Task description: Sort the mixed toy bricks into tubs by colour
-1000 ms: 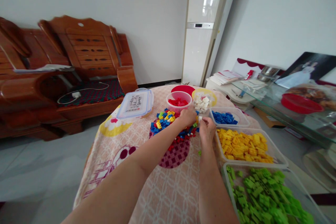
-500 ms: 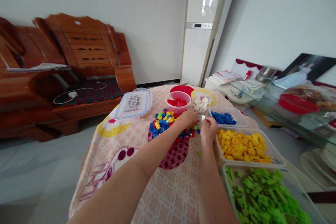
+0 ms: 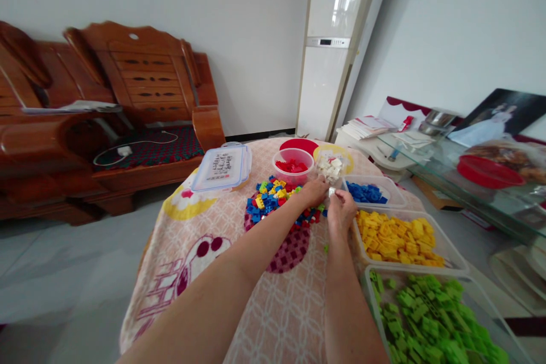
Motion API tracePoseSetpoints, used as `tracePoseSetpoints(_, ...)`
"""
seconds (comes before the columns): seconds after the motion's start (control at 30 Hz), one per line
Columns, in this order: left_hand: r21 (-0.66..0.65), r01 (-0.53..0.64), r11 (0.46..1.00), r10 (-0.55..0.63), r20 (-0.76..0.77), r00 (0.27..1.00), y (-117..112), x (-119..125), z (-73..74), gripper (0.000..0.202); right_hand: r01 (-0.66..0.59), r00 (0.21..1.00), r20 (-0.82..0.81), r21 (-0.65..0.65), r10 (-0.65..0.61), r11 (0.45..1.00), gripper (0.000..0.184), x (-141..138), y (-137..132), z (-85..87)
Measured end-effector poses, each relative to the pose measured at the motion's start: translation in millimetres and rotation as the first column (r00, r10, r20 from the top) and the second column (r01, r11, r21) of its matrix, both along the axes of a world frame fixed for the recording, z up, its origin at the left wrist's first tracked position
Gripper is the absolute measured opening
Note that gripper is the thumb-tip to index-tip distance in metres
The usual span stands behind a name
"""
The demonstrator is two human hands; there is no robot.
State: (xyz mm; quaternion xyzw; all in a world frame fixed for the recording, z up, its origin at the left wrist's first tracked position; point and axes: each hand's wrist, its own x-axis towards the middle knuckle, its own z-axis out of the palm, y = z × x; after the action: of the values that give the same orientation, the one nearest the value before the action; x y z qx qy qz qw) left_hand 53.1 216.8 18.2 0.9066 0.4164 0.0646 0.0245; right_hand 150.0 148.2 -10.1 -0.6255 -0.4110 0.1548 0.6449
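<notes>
A small white toy brick is pinched between the fingertips of my right hand, in front of the blue bricks' tub. Close beside it, my left hand reaches over the far right side of a mixed pile of coloured bricks. Its fingers are drawn together, and whatever they hold is hidden. Just beyond both hands stands a clear container of white bricks. A round tub with red bricks stands left of the white ones.
Along the table's right side are tubs of blue bricks, yellow bricks and green bricks. A clear lidded box lies at the back left. A red round lid lies behind the red bricks. A glass side table stands right.
My left hand has drawn slightly toward the right hand, and its fingers are more gathered. The right hand still holds the white brick. The whole view has shifted slightly.
</notes>
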Motion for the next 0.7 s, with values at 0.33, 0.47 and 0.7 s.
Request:
tracePoseSetpoints(0.33,-0.025,-0.042,0.999,0.038,-0.127,0.991,-33,-24,14.0,0.026,0.017,1.000,0.020,-0.008,-0.016,1.000,0.033,0,-1,1.8)
tracePoseSetpoints(0.47,0.034,-0.037,0.999,0.038,-0.040,0.998,-34,-25,27.9,0.025,0.032,0.999,0.008,-0.016,-0.032,0.999,0.033,1,-2,2.9)
tracePoseSetpoints(0.7,0.120,-0.095,0.988,0.090,0.043,0.995,-4,-9,35.3,0.027,0.037,0.999,0.008,-0.004,-0.037,0.999,0.035,1,-3,3.9)
